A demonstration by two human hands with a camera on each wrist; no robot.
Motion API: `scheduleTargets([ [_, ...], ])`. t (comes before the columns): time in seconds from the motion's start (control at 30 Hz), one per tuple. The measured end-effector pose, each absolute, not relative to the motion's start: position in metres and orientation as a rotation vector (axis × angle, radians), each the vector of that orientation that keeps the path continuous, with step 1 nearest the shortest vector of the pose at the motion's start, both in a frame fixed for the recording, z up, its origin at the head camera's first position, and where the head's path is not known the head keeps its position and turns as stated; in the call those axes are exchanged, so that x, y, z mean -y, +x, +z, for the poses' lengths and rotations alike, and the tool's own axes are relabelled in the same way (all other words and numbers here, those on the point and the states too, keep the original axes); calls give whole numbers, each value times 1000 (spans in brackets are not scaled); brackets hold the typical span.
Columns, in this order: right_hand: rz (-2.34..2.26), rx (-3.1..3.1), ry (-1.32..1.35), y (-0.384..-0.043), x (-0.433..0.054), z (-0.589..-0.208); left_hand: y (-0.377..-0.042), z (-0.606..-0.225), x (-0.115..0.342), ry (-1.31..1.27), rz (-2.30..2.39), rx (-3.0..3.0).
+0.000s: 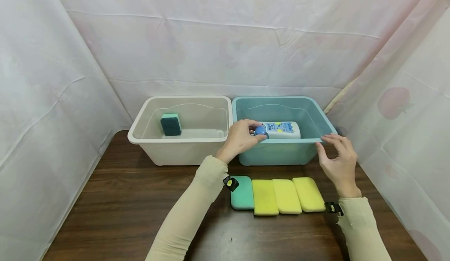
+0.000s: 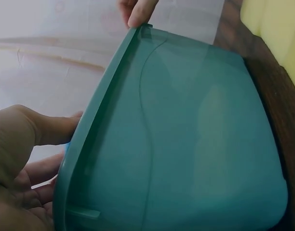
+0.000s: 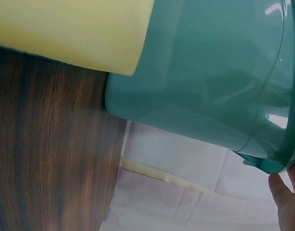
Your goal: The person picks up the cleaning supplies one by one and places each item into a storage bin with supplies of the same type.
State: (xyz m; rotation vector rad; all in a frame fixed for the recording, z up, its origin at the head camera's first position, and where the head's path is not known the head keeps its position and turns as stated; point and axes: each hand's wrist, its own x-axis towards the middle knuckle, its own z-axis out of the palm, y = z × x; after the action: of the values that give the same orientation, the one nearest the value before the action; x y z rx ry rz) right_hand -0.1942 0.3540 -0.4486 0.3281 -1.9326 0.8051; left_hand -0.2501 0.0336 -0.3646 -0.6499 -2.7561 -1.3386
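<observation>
A white bottle [image 1: 283, 130] with a blue cap [image 1: 260, 131] and a blue-and-yellow label lies on its side in the blue-green plastic bin [image 1: 274, 151]. My left hand [image 1: 240, 138] reaches over the bin's front rim and grips the bottle at its cap end. In the left wrist view the bin's wall hides nearly all of the bottle. At the bin's front right corner, my right hand [image 1: 339, 161] holds the rim between thumb and fingers. The right wrist view shows those fingertips [image 3: 278, 188] at the rim's corner.
A beige bin [image 1: 179, 151] stands beside the blue-green one, with a green sponge [image 1: 171, 124] having a dark face inside. On the dark wooden table [image 1: 133, 206], a green sponge [image 1: 242, 193] and several yellow sponges [image 1: 265, 198] form a row. White curtains [image 1: 225, 50] hang behind and at both sides.
</observation>
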Motion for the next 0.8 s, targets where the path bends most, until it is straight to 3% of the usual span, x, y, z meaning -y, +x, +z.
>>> scheduleTargets([
  [0.8,806,1943,330,-201,-355,-451,-254,-367,-27,-736,-1397,2734],
])
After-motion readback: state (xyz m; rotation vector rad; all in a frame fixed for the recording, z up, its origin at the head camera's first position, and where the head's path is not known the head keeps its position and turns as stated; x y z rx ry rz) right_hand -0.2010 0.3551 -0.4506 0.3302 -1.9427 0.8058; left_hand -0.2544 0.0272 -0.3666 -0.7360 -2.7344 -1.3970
